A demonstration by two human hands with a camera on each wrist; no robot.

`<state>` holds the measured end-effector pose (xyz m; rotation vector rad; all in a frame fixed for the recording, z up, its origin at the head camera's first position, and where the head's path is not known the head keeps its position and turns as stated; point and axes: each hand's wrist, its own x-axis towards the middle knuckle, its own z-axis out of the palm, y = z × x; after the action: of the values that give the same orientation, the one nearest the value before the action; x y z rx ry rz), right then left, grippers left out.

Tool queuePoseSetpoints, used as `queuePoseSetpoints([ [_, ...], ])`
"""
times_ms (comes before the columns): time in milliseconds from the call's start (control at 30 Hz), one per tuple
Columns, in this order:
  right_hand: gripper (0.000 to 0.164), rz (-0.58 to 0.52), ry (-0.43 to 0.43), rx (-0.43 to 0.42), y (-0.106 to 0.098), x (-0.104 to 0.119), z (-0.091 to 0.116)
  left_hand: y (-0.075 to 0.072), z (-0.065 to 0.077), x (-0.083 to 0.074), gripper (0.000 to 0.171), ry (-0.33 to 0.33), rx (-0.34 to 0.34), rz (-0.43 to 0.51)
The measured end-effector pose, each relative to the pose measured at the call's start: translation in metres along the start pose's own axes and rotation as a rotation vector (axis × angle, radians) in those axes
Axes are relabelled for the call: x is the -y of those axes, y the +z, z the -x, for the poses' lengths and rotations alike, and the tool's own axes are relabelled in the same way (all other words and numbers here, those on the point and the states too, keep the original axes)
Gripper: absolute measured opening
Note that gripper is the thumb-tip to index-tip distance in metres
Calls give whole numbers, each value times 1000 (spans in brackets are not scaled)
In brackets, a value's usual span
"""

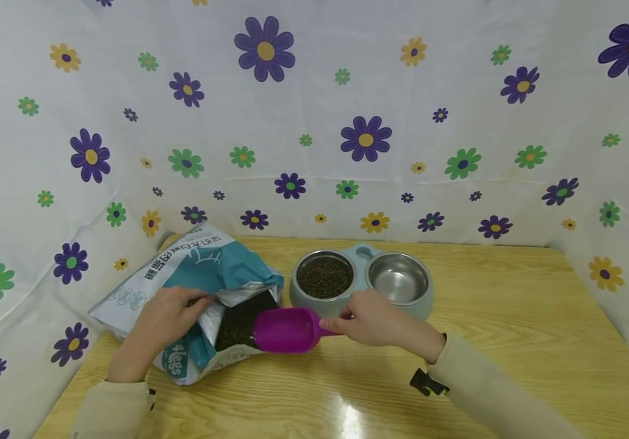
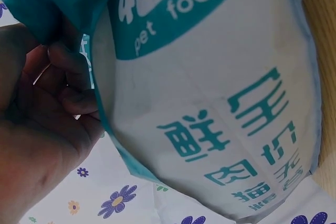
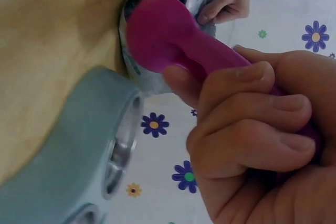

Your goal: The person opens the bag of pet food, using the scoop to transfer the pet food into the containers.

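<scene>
A white and teal pet food bag (image 1: 237, 262) lies on its side at the left, its mouth facing right, with brown kibble (image 1: 234, 326) inside. My left hand (image 1: 174, 317) pinches the upper edge of the mouth and holds it up; in the left wrist view that hand (image 2: 47, 124) is beside the printed bag front (image 2: 210, 87). The right hand (image 1: 377, 320) grips a magenta scoop (image 1: 292, 332) by its handle, fingers curled round it in the right wrist view. The scoop's front edge is at the bag's mouth, overlapping the kibble there. Its visible inner surface shows no kibble.
Behind the scoop stands a pale blue double feeder (image 1: 360, 253). Its left steel bowl (image 1: 299, 268) contains brown kibble; the right steel bowl (image 1: 399, 280) shows bare metal. Everything rests on a wooden table (image 1: 501, 305), with flower-printed cloth (image 1: 314, 103) behind and at both sides.
</scene>
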<state>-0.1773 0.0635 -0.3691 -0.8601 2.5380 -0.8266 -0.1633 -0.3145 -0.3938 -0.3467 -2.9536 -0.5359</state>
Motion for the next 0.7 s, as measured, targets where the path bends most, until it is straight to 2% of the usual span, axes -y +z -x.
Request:
queuePoseSetpoints([
  [233, 63, -28, 222, 209, -23, 22, -24, 1, -1, -3, 17, 0, 1, 7],
  [433, 55, -206, 333, 299, -20, 12, -39, 3, -2, -2, 16, 10, -10, 12],
  [533, 51, -299, 364, 321, -11, 3, -43, 3, -2, -2, 16, 7, -7, 11],
  [700, 53, -383, 339, 314, 3, -5, -45, 3, -1, -2, 15, 5, -4, 12],
])
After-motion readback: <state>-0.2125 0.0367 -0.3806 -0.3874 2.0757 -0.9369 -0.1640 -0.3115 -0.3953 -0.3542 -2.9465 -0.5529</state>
